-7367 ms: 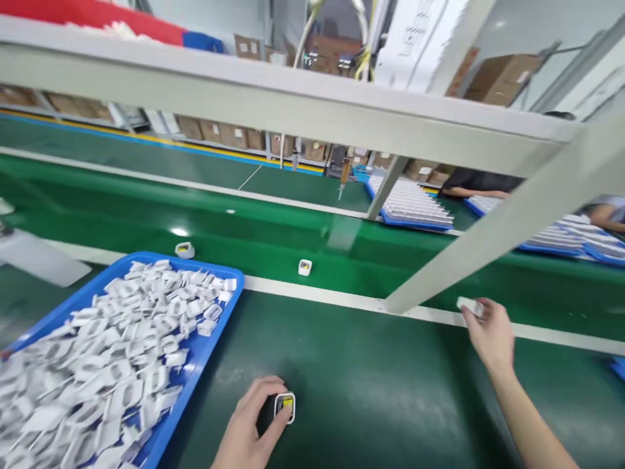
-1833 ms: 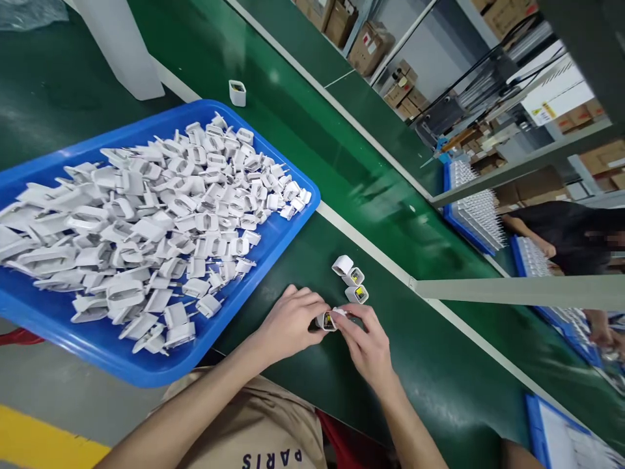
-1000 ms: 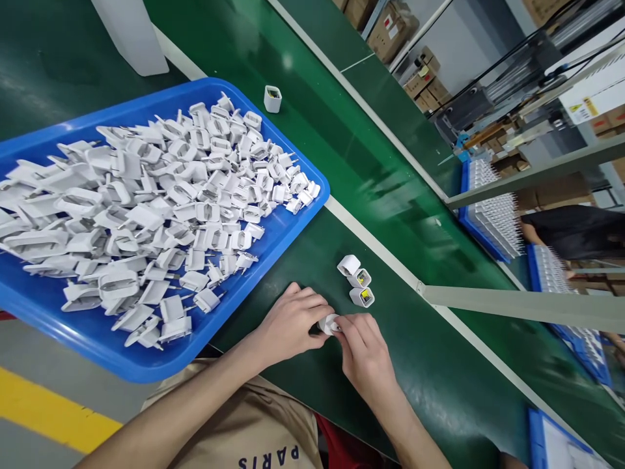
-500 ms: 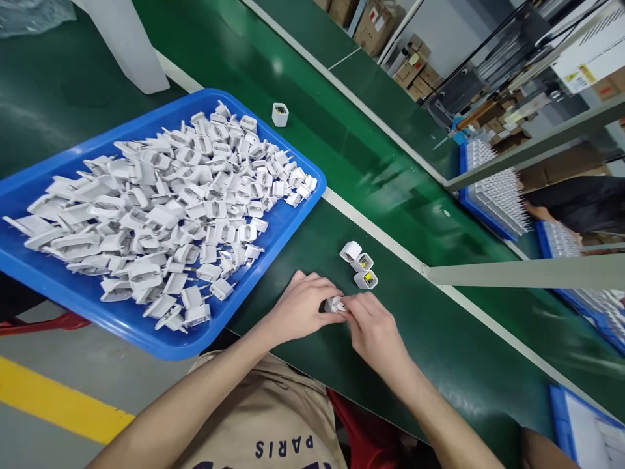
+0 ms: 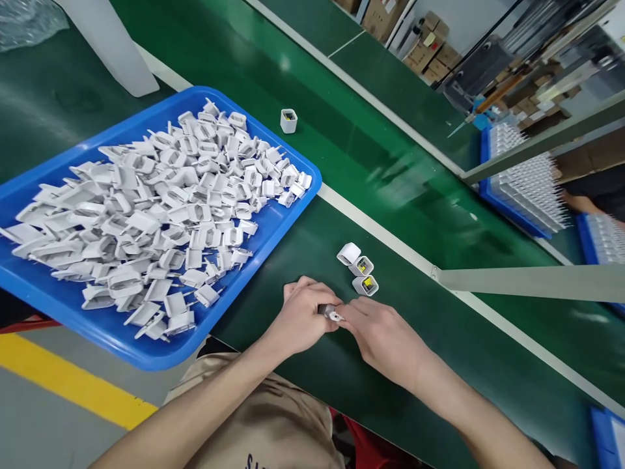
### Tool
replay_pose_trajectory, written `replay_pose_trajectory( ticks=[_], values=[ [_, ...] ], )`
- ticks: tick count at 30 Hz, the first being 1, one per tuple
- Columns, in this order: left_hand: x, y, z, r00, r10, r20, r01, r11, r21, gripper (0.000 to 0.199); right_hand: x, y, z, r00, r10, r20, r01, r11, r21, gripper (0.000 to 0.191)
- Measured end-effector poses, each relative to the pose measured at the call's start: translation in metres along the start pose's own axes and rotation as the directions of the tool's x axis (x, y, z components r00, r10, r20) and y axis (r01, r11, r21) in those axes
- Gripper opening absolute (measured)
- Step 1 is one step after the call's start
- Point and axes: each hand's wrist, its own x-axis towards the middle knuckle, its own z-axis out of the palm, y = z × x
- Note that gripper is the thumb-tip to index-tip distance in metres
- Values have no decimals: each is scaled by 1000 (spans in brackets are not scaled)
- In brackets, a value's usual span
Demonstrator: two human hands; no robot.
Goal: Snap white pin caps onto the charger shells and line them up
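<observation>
My left hand (image 5: 305,316) is closed around a small white charger piece (image 5: 334,316), with its shaded side towards me. My right hand (image 5: 385,329) pinches the same piece from the other side, its fingertips meeting those of the left. Fingers cover most of the piece, so its exact shape is hidden. Just beyond the hands, three white charger housings (image 5: 365,285) lie close together on the green table; yellow parts show inside two of them. To the left, a blue tray (image 5: 183,355) holds a heap of white plug shells (image 5: 146,221) with pins.
Another white housing (image 5: 288,121) stands beyond the tray on the green strip. A pale metal post (image 5: 532,283) juts in from the right. Across the table are blue trays (image 5: 512,212) of upright white pieces, near another person's hand (image 5: 580,202). Cardboard boxes (image 5: 430,49) are stacked behind.
The view has shifted a little. Both hands still hold the small piece together, now tilted differently, and my right hand lies flatter over it. The loose housings keep their places.
</observation>
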Motion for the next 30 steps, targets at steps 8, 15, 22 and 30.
replay_pose_trajectory(
  ticks=[8,15,22,30],
  values=[
    [2,1,1,1000,-13,15,13,1000,-21,22,-4,1,10,999,23,-44,-23,1000,8,26],
    [-6,-4,-13,987,132,93,-135,991,23,10,-2,-5,14,992,35,-122,-31,999,36,13],
    [-25,-5,-23,980,154,123,-143,985,-98,51,0,-7,11,951,303,-54,-175,675,716,23],
    [-56,26,-19,985,25,172,64,866,-497,61,-16,-23,-4,949,315,29,-156,386,909,31]
  ],
)
